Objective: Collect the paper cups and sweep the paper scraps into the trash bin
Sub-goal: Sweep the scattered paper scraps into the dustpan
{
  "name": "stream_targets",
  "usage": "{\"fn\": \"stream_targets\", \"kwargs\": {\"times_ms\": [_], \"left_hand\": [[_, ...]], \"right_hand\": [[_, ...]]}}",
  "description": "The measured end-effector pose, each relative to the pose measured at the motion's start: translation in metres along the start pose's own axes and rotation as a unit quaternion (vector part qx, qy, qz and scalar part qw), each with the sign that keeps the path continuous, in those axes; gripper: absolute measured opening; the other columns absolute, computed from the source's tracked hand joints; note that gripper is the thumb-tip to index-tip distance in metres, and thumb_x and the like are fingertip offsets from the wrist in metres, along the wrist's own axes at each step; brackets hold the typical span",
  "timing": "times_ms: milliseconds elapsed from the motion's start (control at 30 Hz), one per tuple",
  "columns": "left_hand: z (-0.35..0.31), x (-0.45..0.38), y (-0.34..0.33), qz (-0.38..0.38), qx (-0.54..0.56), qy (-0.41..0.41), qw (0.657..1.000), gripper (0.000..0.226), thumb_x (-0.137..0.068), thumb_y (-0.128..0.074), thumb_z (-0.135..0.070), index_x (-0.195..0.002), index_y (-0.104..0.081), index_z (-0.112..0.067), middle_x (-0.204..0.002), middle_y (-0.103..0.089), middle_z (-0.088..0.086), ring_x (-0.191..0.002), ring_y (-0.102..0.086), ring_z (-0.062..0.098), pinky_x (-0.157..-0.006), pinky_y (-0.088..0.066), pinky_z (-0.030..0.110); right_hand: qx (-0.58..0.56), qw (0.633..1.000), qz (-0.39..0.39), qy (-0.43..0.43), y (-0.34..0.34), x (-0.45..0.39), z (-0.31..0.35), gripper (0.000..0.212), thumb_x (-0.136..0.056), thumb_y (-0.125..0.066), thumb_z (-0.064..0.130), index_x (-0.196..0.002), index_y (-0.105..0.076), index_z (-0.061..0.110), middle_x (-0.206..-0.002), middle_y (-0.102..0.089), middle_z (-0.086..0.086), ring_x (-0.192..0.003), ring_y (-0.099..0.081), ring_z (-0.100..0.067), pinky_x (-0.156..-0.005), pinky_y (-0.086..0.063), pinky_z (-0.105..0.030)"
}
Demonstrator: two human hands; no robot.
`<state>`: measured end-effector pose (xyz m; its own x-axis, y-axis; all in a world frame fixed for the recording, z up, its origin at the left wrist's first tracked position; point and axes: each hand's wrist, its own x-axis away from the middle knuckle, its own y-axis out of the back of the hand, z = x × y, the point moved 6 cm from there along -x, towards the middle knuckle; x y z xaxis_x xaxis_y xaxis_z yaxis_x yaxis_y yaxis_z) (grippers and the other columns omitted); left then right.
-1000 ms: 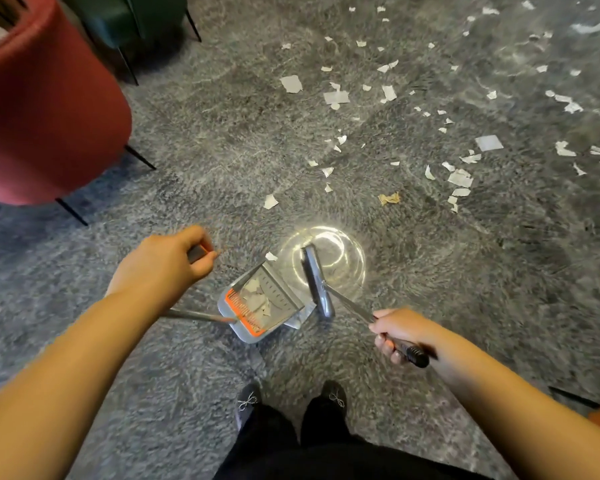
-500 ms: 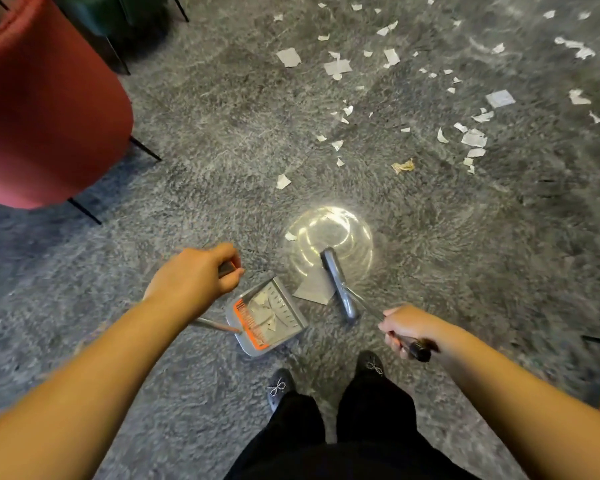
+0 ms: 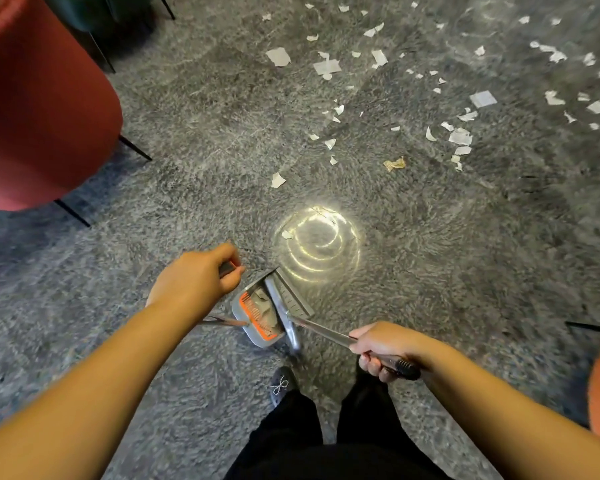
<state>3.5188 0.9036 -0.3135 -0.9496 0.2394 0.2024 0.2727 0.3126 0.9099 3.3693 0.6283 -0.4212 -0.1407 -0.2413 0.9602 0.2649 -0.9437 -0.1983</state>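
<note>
My left hand [image 3: 196, 284] is curled around the handle of the dustpan [image 3: 257, 315], and my right hand [image 3: 383, 349] grips the dark handle of the broom [image 3: 286, 317], fingers wrapped tight around it. The dustpan stands on the grey carpet [image 3: 153, 237] just in front of my shoes, and the broom head lies across its mouth, touching it. Inside the pan, beside the orange comb, I see some pale paper. Most paper scraps [image 3: 461, 136] still lie on the carpet from 12 to 2 o'clock of the pan, well apart from it; one small scrap [image 3: 278, 180] lies at 12 o'clock, nearer. A red chair [image 3: 39, 109] stands at 10 o'clock. I see no cups or bin here.
</note>
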Motion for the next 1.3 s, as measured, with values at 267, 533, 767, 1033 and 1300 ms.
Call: {"fn": "stream_targets", "kwargs": {"times_ms": [267, 533, 767, 1033, 1300], "left_hand": [[0.06, 0.025, 0.039, -0.046, 0.02, 0.061, 0.997, 0.012, -0.084, -0.065, -0.045, -0.084, -0.055, -0.039, -0.061, -0.057, -0.01, -0.059, -0.053, 0.016, -0.052, -0.04, 0.028], [0.091, 0.049, 0.069, -0.06, 0.031, 0.078, 0.995, 0.013, -0.084, -0.066, -0.046, -0.082, -0.055, -0.039, -0.059, -0.057, -0.01, -0.057, -0.054, 0.009, -0.048, -0.036, 0.026], [0.122, 0.079, 0.08, -0.063, 0.025, 0.103, 0.992, 0.013, -0.084, -0.065, -0.045, -0.081, -0.054, -0.041, -0.068, -0.061, -0.005, -0.062, -0.056, 0.014, -0.049, -0.038, 0.027], [0.146, 0.099, 0.079, -0.035, 0.006, 0.14, 0.99, 0.011, -0.086, -0.065, -0.044, -0.082, -0.056, -0.038, -0.068, -0.062, -0.012, -0.062, -0.057, 0.009, -0.05, -0.044, 0.028], [0.158, 0.103, 0.067, -0.003, -0.033, 0.165, 0.986, 0.008, -0.085, -0.061, -0.045, -0.087, -0.057, -0.038, -0.074, -0.065, -0.004, -0.067, -0.06, 0.021, -0.057, -0.05, 0.033]], "right_hand": [[0.039, 0.998, -0.038, 0.036, -0.022, 0.012, 0.021, 0.054, -0.099, -0.039, 0.012, -0.148, -0.023, 0.026, -0.05, -0.048, 0.003, -0.039, -0.04, -0.007, -0.039, -0.031, -0.016], [0.059, 0.995, -0.041, 0.062, -0.039, 0.013, 0.053, 0.046, -0.098, -0.039, 0.011, -0.141, -0.034, 0.027, -0.052, -0.049, 0.004, -0.04, -0.041, -0.006, -0.036, -0.032, -0.017], [0.051, 0.997, -0.006, 0.052, -0.06, 0.012, 0.069, 0.027, -0.101, -0.032, 0.01, -0.118, -0.041, 0.029, -0.051, -0.046, 0.004, -0.037, -0.039, -0.005, -0.034, -0.031, -0.015], [0.092, 0.994, -0.033, 0.047, -0.065, 0.011, 0.079, 0.049, -0.102, -0.033, 0.011, -0.147, -0.02, 0.025, -0.048, -0.046, 0.004, -0.036, -0.039, -0.004, -0.033, -0.032, -0.014], [0.125, 0.989, -0.069, 0.037, -0.059, -0.018, 0.088, 0.057, -0.1, -0.038, 0.01, -0.15, -0.018, 0.027, -0.051, -0.048, 0.0, -0.037, -0.041, -0.007, -0.035, -0.031, -0.016]]}}
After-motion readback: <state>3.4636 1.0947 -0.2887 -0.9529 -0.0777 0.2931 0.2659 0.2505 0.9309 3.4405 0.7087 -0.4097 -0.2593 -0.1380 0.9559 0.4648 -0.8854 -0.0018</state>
